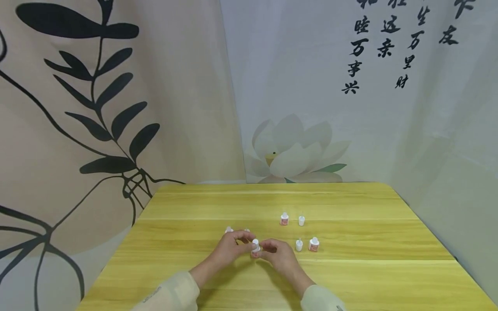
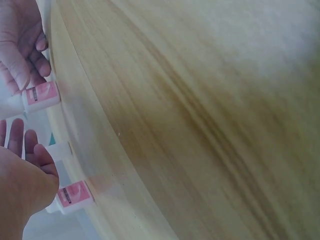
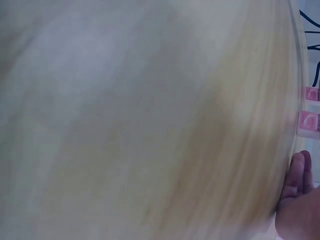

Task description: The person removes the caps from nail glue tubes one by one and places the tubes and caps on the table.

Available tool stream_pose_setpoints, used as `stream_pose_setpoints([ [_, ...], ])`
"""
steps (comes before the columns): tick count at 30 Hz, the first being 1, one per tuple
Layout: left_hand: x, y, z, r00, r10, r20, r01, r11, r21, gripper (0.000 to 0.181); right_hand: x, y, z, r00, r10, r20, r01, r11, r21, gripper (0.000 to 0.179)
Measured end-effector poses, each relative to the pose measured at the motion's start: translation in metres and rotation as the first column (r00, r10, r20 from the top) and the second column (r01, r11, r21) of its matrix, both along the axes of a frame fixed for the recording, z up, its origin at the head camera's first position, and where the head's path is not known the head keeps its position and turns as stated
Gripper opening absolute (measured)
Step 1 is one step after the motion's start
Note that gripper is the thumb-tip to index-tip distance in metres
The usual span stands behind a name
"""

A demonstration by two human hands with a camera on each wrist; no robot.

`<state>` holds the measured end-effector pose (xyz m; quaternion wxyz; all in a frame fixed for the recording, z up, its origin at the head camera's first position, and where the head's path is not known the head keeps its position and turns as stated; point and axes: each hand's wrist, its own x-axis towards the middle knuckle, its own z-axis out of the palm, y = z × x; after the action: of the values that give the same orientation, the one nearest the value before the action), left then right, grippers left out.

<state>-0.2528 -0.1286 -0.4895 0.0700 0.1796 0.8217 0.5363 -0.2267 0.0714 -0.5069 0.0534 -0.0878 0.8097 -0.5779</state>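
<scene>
In the head view a small white bottle (image 1: 255, 254) with a pink-red label stands upright between my two hands. My right hand (image 1: 279, 255) pinches its body from the right. My left hand (image 1: 233, 247) has thumb and forefinger at the white top (image 1: 255, 242), pinching it. From the left wrist, the bottle (image 2: 43, 96) shows under the fingers of my right hand (image 2: 22, 42), while my left hand (image 2: 25, 187) has its other fingers spread below. Only part of my right hand (image 3: 297, 200) enters the right wrist view, near a pink-labelled bottle (image 3: 309, 121).
Behind my left hand, a white bottle top (image 1: 229, 229) and another small white piece are mostly hidden. To the right stand two labelled bottles, one far (image 1: 284, 220) and one near (image 1: 314, 245), each beside a small white cap-like piece (image 1: 301, 221). The wooden table (image 1: 389, 285) meets printed curtains behind.
</scene>
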Motion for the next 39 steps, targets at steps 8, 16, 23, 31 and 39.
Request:
stream_pose_setpoints([
  [8, -0.001, 0.001, -0.002, 1.0, -0.007, 0.0, 0.007, 1.0, 0.016, 0.018, -0.002, 0.0, -0.002, 1.0, -0.004, 0.006, 0.005, 1.0, -0.005, 0.027],
  [16, 0.013, 0.006, 0.018, 1.0, -0.003, 0.0, 0.003, 0.999, 0.042, 0.013, -0.003, 0.0, -0.003, 1.0, 0.008, 0.006, -0.008, 1.0, -0.025, 0.024],
  [23, 0.011, 0.006, 0.015, 1.0, 0.001, -0.004, -0.001, 0.999, 0.034, 0.014, -0.001, -0.002, -0.001, 1.0, 0.022, -0.019, -0.022, 0.999, -0.034, 0.02],
  [31, 0.009, 0.003, 0.013, 1.0, -0.017, -0.001, 0.017, 0.999, 0.032, 0.021, 0.0, -0.002, 0.001, 1.0, 0.009, -0.025, -0.009, 1.0, 0.004, 0.018],
  [39, 0.0, -0.002, 0.0, 0.998, -0.062, -0.025, 0.063, 0.998, 0.027, 0.025, 0.0, -0.004, 0.001, 0.999, -0.007, -0.032, 0.008, 1.0, 0.021, 0.018],
])
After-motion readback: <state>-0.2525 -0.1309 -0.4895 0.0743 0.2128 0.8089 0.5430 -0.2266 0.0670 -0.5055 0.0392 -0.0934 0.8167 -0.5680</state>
